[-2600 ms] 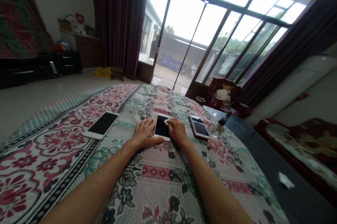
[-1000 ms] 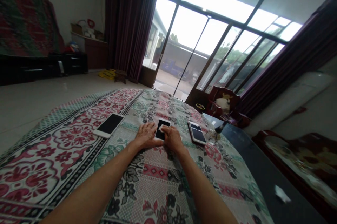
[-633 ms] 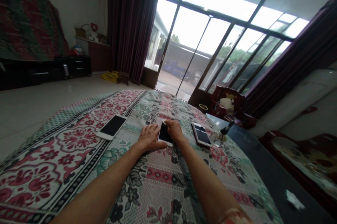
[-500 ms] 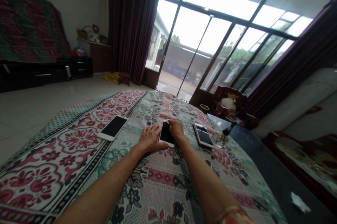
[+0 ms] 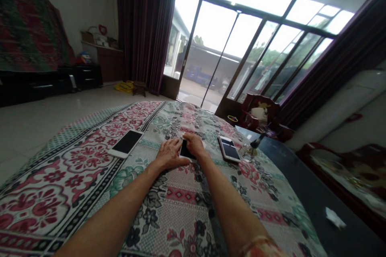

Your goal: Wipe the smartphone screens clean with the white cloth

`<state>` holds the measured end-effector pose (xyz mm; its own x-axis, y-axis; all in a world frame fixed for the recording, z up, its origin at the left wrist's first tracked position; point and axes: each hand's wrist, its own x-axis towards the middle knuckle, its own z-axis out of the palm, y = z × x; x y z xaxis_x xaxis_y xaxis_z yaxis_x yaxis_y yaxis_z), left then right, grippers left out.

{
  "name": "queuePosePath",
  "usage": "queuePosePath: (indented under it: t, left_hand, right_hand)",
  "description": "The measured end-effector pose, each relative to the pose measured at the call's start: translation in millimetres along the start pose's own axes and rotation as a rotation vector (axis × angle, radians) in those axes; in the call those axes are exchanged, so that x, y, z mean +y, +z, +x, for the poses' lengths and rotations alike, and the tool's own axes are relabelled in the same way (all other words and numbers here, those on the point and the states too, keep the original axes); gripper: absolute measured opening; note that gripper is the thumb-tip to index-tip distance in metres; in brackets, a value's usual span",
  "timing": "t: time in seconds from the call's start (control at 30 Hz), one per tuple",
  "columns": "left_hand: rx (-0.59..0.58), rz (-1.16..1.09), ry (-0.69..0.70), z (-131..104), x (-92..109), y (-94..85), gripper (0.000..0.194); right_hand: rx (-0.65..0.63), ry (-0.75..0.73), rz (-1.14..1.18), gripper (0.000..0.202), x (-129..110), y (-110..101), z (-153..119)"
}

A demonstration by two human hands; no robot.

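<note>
The middle phone (image 5: 185, 152) is placed on the cloth-covered tabletop (image 5: 181, 216), between its left and right edges; its left side and near end are braced by the spread left hand (image 5: 169, 154), while its far end is touched by the bent fingers of the right hand (image 5: 194, 144), though whether something is pinched there cannot be told. If the right hand is pushed too strongly against this light brace, the phone could be slid toward the far edge, and the soft cloth (image 5: 90, 160) could be wrinkled under it.
</note>
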<state>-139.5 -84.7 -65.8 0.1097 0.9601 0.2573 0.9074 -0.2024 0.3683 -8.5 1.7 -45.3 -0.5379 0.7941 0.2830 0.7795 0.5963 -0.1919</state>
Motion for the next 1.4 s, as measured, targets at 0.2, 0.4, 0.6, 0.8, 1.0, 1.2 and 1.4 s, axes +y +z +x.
queuePosePath:
  t: [0.2, 0.4, 0.6, 0.8, 1.0, 1.2, 1.4]
  left_hand:
    - [0.079, -0.034, 0.062, -2, -2, 1.4, 0.06]
    - [0.108, -0.063, 0.093, -1, -4, 1.8, 0.051]
    - [0.128, -0.083, 0.115, 0, -6, 3.1, 0.048]
    - [0.16, -0.091, 0.147, 0, -8, 4.0, 0.045]
    - [0.16, -0.12, 0.153, 0, -7, 3.2, 0.048]
    - [0.146, -0.105, 0.133, 0, -6, 2.1, 0.046]
    - [0.118, -0.084, 0.125, 0, -5, 0.7, 0.045]
  right_hand:
    - [0.08, 0.0, 0.092, 0.045, -1, 2, -28]
    - [0.21, -0.042, 0.163, 0.046, -7, 6, -52]
    - [0.269, -0.065, 0.213, 0.044, -9, 5, -60]
    - [0.345, -0.086, 0.281, 0.038, -7, 9, -59]
    - [0.402, -0.062, 0.308, 0.034, -8, 12, -61]
    - [0.414, -0.069, 0.326, 0.033, -10, 9, -63]
    - [0.41, -0.073, 0.327, 0.033, -12, 7, -64]
